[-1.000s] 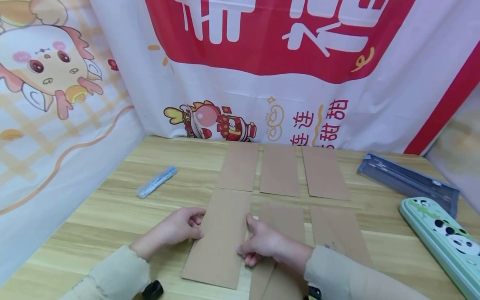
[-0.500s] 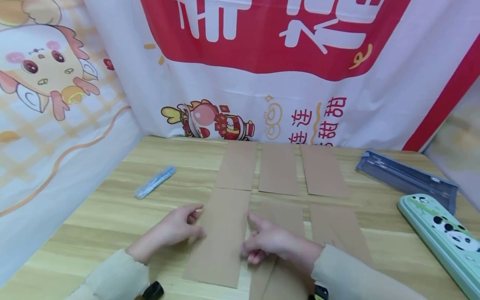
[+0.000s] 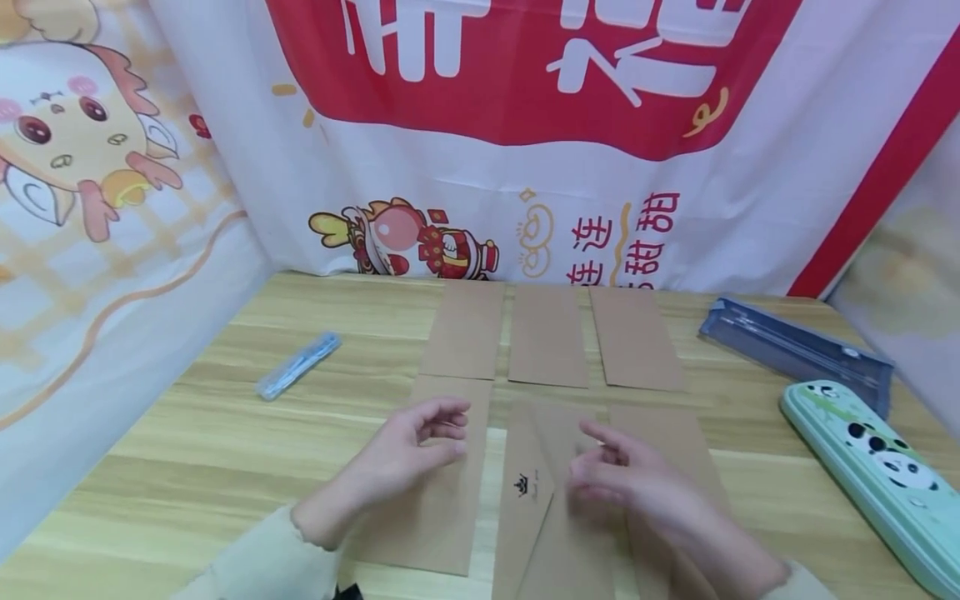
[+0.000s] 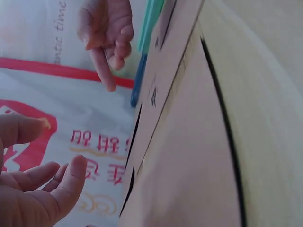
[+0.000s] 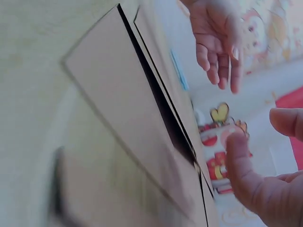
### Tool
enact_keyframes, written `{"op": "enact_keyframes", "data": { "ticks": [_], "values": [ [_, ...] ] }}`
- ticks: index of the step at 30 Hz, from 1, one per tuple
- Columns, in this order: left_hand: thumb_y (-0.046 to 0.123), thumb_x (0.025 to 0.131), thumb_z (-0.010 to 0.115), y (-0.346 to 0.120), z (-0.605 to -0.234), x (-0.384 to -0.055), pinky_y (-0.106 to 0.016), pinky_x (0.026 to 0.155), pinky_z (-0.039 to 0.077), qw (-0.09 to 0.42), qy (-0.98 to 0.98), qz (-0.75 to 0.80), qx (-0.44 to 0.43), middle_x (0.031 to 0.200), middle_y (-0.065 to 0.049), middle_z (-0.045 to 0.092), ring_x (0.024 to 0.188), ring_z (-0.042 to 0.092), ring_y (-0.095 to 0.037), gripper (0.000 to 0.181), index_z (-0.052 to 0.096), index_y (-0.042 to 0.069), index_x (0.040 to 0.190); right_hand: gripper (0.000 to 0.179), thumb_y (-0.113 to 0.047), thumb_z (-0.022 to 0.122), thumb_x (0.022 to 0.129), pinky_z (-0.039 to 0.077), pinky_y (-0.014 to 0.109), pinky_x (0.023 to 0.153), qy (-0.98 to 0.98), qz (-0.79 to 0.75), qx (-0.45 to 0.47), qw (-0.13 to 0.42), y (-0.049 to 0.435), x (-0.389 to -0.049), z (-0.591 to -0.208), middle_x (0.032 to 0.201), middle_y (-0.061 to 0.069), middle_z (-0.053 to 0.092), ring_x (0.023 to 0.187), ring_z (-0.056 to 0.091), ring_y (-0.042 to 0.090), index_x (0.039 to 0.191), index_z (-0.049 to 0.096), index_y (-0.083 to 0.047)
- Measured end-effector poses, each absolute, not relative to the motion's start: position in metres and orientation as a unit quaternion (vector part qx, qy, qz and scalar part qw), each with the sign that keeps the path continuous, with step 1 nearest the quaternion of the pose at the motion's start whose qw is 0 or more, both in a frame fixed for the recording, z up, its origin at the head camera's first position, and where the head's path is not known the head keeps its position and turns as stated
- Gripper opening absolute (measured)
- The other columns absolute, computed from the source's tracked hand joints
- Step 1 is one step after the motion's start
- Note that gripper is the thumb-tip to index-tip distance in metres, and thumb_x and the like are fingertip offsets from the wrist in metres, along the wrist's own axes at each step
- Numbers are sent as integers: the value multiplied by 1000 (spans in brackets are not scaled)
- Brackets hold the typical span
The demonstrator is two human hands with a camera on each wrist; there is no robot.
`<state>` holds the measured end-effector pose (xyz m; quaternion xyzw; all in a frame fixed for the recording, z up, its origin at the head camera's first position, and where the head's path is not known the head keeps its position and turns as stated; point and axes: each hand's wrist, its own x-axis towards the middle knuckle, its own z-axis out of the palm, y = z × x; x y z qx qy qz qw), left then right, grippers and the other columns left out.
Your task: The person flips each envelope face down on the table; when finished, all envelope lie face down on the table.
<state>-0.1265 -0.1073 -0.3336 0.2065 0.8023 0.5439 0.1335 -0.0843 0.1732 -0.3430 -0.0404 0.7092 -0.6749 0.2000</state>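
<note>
Hands were held apart, fingers loosely bent and clear of the paper in both wrist views. The left hand point(image 3: 408, 454) was raised above the left front paper point(image 3: 438, 525); the right hand point(image 3: 637, 479) was raised above the middle envelope point(image 3: 551, 542), printed with a small crown point(image 3: 521, 485), and the right front paper point(image 3: 678, 429). These three were laid side by side on the table point(image 3: 187, 467). Three brown papers point(image 3: 549, 337) were lined up along its far edge. A light blue case point(image 3: 298, 365) was placed toward the left edge, a dark blue pouch point(image 3: 798, 350) toward the far right corner, and a green panda case point(image 3: 862, 475) along the right edge.
</note>
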Motion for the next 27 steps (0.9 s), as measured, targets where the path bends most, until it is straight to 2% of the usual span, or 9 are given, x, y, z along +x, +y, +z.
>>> {"op": "enact_keyframes", "data": {
  "ticks": [3, 9, 18, 27],
  "values": [
    [6, 86, 60, -97, -337, -126, -26, 90, 49, 159, 773, 580, 202, 123, -28, 51, 110, 55, -34, 51, 41, -11, 130, 81, -11, 61, 87, 50, 30, 89, 706, -680, -30, 193, 188, -77, -350, 116, 22, 52, 99, 60, 18, 143, 6, 10],
    [4, 85, 59, -75, -348, -123, -35, 97, 45, 210, 740, 618, 163, 133, -27, 44, 119, 48, -37, 55, 37, -11, 133, 81, -14, 58, 90, 49, 35, 92, 704, -677, -29, 211, 204, -68, -357, 135, 37, 33, 114, 53, 29, 143, 2, 11],
    [4, 81, 62, -62, -360, -121, -45, 104, 36, 244, 736, 616, 139, 138, -30, 36, 126, 40, -40, 68, 28, -12, 138, 79, -15, 56, 91, 47, 38, 95, 690, -691, -29, 214, 205, -66, -368, 140, 40, 21, 124, 42, 34, 143, 1, 10],
    [2, 82, 59, -57, -361, -123, -47, 106, 32, 255, 721, 632, 127, 138, -31, 36, 128, 36, -41, 65, 28, -14, 136, 77, -15, 56, 90, 46, 35, 97, 696, -687, -14, 210, 202, -71, -370, 140, 37, 26, 124, 43, 33, 144, 6, 9]
  ]
}}
